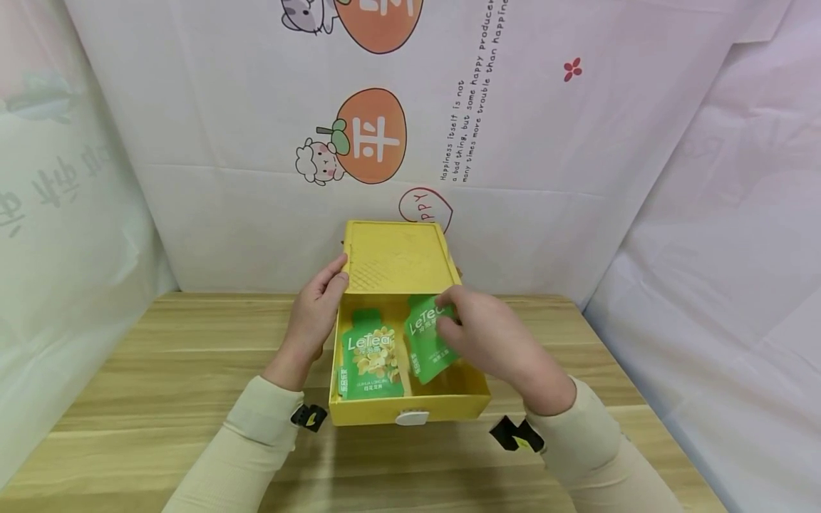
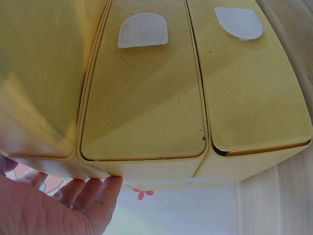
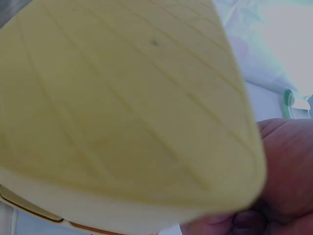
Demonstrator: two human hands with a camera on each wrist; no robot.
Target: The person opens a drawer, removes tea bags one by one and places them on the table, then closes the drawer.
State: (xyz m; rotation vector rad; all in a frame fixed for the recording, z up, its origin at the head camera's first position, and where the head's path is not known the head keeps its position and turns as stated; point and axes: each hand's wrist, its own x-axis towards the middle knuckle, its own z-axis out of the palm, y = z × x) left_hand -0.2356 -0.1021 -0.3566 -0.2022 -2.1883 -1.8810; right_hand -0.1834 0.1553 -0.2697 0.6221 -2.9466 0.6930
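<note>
A yellow drawer unit (image 1: 400,253) stands on the table, its top drawer (image 1: 359,412) pulled out toward me. Inside that drawer are two green LeTea pouches. The left pouch (image 1: 368,356) lies flat; the right pouch (image 1: 426,349) is tilted, its upper end under the fingers of my right hand (image 1: 490,331). Those fingers are curled and pinch this pouch near its top edge. My left hand (image 1: 314,310) rests against the unit's left side, and its fingers (image 2: 105,196) touch the side wall in the left wrist view. The drawer's front hides my right fingertips in the right wrist view.
Below the pulled-out drawer, the left wrist view shows two closed drawers (image 2: 142,98) with white tabs (image 2: 143,30). A white printed cloth (image 1: 256,128) hangs behind the wooden table (image 1: 212,342), with more cloth at both sides.
</note>
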